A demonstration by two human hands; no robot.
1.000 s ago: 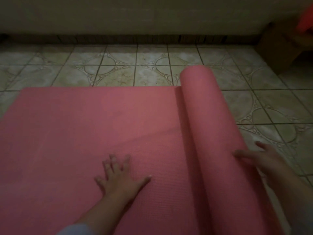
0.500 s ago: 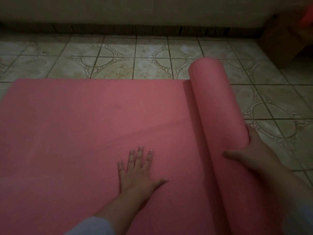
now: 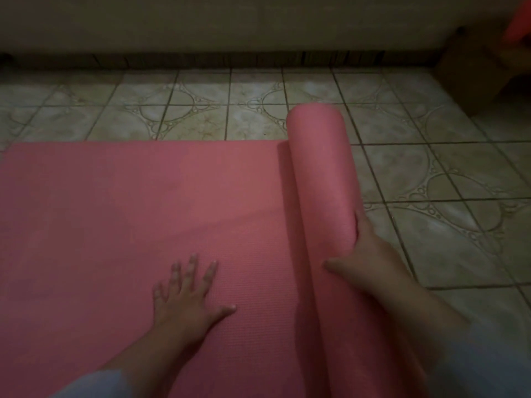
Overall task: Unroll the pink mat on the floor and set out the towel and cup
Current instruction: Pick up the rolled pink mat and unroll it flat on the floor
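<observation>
There, the left hand [image 3: 186, 300] lay flat, fingers spread, on the unrolled mat [image 3: 115, 214]; the right hand [image 3: 370, 259] gripped the roll [image 3: 319, 168] on the floor [image 3: 431, 173].

Mat [image 3: 143, 211] partly unrolled on the tiled floor [image 3: 431, 173].

The flat section lies under the left hand [image 3: 186, 297], whose spread fingers [image 3: 191, 265] press down on it. The rolled section [image 3: 319, 173] stands just right of those fingers. The right hand [image 3: 365, 259] rests on the roll's right side, thumb across its top. Beyond both sets of fingertips runs the wall [image 3: 258, 21]; a box [image 3: 474, 67] sits far right.
</observation>
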